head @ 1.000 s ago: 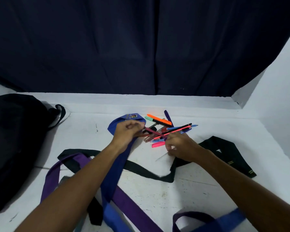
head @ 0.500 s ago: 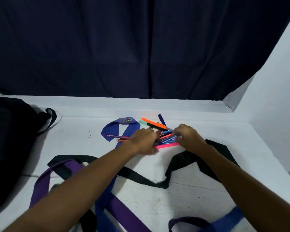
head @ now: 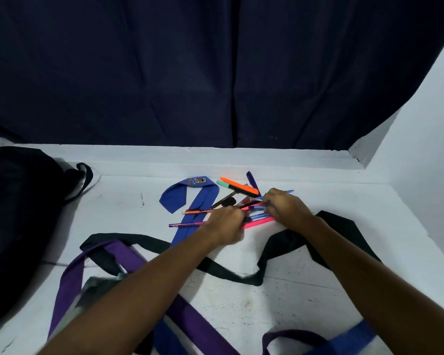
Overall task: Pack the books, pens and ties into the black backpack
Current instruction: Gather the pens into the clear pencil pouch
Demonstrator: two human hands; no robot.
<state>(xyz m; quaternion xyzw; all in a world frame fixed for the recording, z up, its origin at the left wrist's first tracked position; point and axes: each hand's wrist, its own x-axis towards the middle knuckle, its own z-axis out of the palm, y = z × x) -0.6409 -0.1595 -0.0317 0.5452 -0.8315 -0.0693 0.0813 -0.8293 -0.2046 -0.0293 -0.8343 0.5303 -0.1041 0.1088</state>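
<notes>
Pens (head: pixel 251 211), long axes mostly left-right

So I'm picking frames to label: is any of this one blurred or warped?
Head view: left hand motion-smeared at the pens; bottom-edge blue tie streaked; wide-angle bends the table edges; backpack is a dark, detail-less mass.

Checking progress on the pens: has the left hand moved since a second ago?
Yes. The left hand has slid right off the blue tie onto the pens.
</notes>
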